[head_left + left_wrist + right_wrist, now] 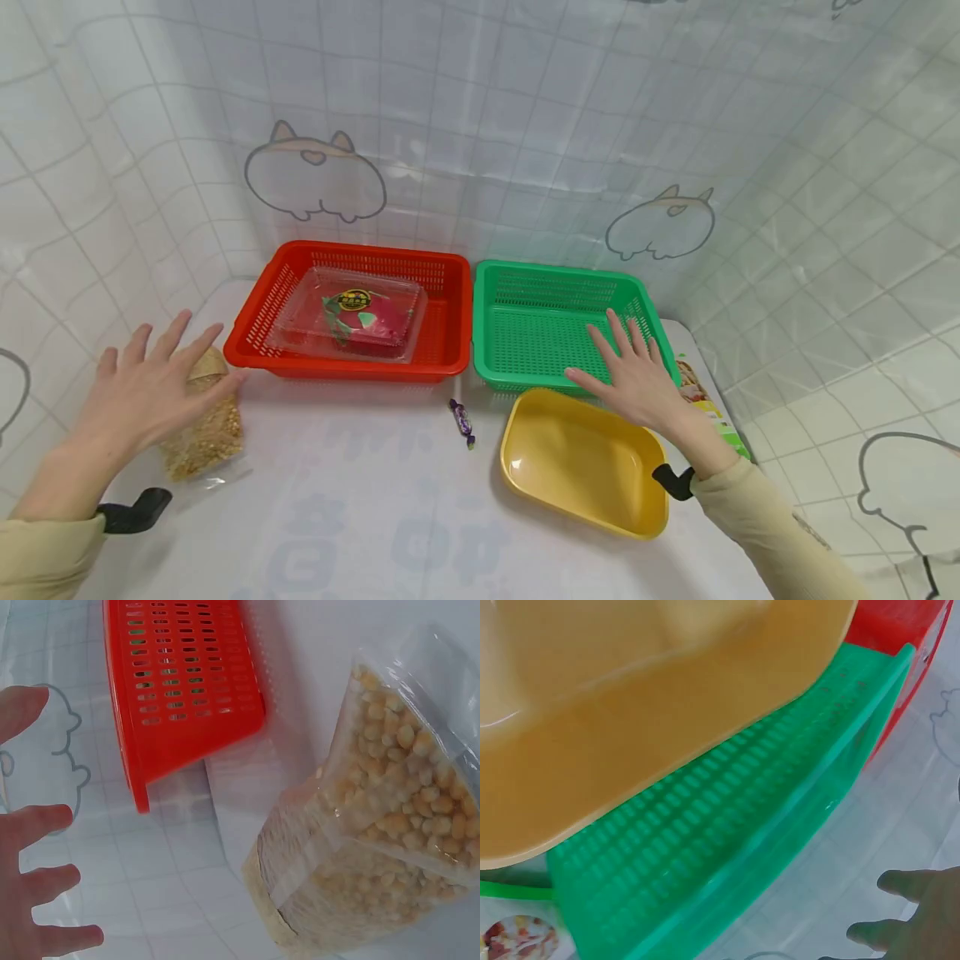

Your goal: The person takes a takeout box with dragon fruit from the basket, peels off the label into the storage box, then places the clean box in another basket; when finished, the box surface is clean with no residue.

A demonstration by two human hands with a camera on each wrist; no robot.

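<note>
My left hand (pixel 153 387), its fingers spread, hovers above a clear plastic bag of corn kernels (pixel 409 772) at the table's left and holds nothing. On the other side, my right hand (pixel 637 375) is also spread, over the front of a green basket (pixel 517 333) and the back corner of a yellow basin (pixel 585 458). A red basket (pixel 442 333) contains a clear lidded plastic box (pixel 300 321) with a pink and green dragon fruit (pixel 378 317) inside. Between the baskets and the front lies a purple wrapped candy (pixel 462 422).
The red and green baskets stand side by side against a white gridded curtain (pixel 480 167). A colourful printed package (pixel 705 400) lies at the right edge of the table, partly hidden by my right hand and arm.
</note>
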